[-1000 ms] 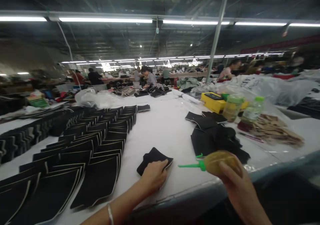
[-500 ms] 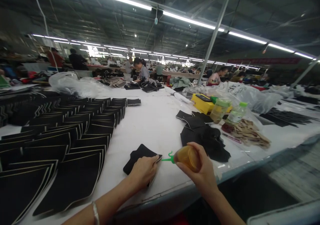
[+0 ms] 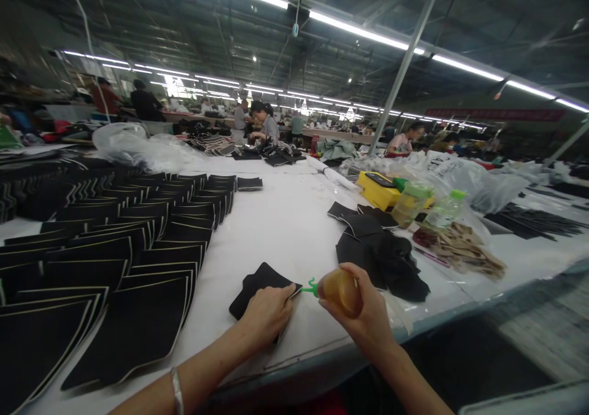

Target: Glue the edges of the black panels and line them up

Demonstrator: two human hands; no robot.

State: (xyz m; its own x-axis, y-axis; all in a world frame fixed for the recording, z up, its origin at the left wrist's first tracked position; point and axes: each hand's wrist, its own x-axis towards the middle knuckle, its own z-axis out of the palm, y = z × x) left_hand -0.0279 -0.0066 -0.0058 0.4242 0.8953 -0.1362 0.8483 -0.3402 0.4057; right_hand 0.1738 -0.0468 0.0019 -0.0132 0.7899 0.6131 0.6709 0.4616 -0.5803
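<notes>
My right hand (image 3: 368,317) is wrapped around a squeeze bottle of amber liquid (image 3: 338,292), likely glue, which it holds tilted on its side. The bottle's thin green nozzle (image 3: 311,288) points left, its tip at the right edge of a black fabric piece (image 3: 260,283). With fingers bent over that piece, my left hand (image 3: 267,314) grips it near the same edge, just above the white table. Part of the piece is hidden under my fingers. Black pieces with pale edges (image 3: 151,317) lie in overlapping rows to the left.
Loose black pieces (image 3: 363,249) lie right of centre. Behind them stand a yellow box (image 3: 377,189), a clear jar (image 3: 413,203) and a green-capped bottle (image 3: 444,209), with beige cloth (image 3: 478,252) beside them. Plastic bags (image 3: 460,172) cover the back right. A co-worker (image 3: 267,123) sits across the table.
The bottle has shifted slightly left, and its nozzle has come closer to the edge of the black piece. My left hand keeps its grip. The whole view has moved a little.
</notes>
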